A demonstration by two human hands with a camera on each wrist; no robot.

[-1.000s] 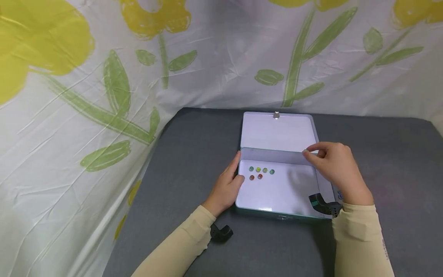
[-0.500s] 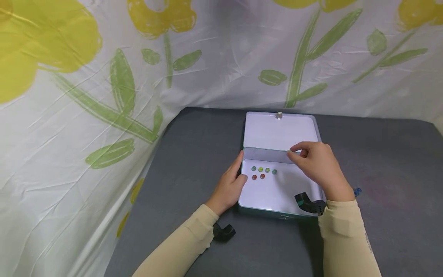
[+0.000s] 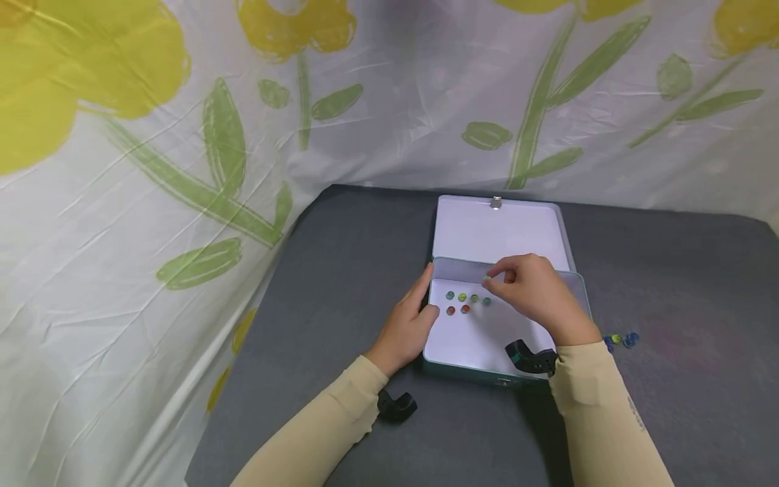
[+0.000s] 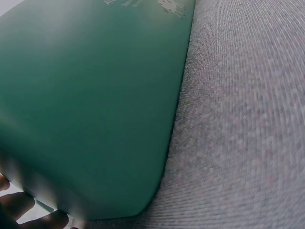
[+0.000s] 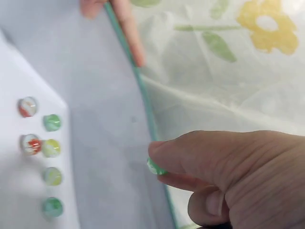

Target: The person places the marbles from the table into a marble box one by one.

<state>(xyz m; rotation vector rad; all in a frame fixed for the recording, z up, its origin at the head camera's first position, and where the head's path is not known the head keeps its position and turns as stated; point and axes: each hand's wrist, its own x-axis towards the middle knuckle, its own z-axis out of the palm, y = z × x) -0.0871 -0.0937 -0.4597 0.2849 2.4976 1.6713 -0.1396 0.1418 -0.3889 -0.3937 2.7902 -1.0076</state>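
Note:
A green tin box [image 3: 465,367] with a white inside lies with its lid [image 3: 499,230] folded back. My left hand [image 3: 402,331] grips the box's left wall, thumb over the rim; the left wrist view shows the green outer side [image 4: 90,105] and a few fingertips [image 4: 19,205]. Over the box, my right hand [image 3: 535,294] pinches a green-and-white glass marble [image 5: 155,166] between thumb and forefinger. Inside, green and yellow marbles form a row [image 3: 462,297] near the back wall. Two red-and-white marbles [image 5: 31,144] lie in front of it, at the left.
More marbles [image 3: 629,339], mostly blue with a yellow one, lie on the grey tabletop [image 3: 688,406] right of the box. A white flowered cloth [image 3: 414,88] hangs behind and to the left. Black wrist cameras [image 3: 397,407] sit at the wrists.
My right hand has moved left with the pinched marble, from the box's right rim to above the marbles. The loose marbles at right have come into view. My left hand keeps its grip.

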